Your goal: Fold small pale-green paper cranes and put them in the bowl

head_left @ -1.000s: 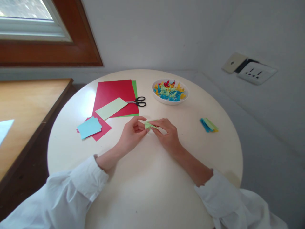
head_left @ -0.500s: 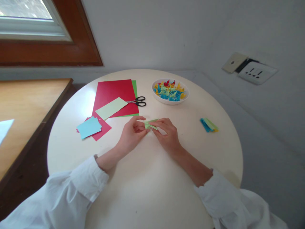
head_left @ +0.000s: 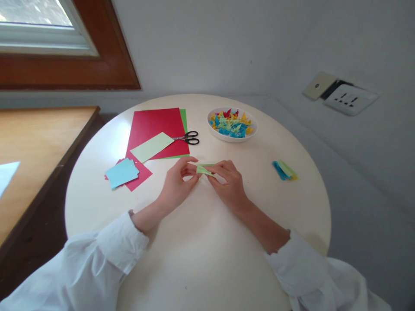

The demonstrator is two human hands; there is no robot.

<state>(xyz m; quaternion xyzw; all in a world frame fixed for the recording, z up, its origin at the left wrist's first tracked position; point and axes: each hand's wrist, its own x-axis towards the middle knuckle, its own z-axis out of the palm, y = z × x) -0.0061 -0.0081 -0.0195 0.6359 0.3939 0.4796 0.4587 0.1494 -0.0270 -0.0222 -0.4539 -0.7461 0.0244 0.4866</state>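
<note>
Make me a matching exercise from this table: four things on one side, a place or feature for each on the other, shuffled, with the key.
Things
1. Scissors
2. White dish
3. Folded green paper
4. Light blue pieces

Places and features
A. Held by the left hand and right hand
B. On top of reddish pieces
C. Black handles
D. Holds colourful paper shapes

Pairs: 1-C, 2-D, 3-A, 4-B

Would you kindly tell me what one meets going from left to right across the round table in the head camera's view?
Light blue paper cards, left hand, folded light green paper, right hand, small pile of coloured paper pieces.
</note>
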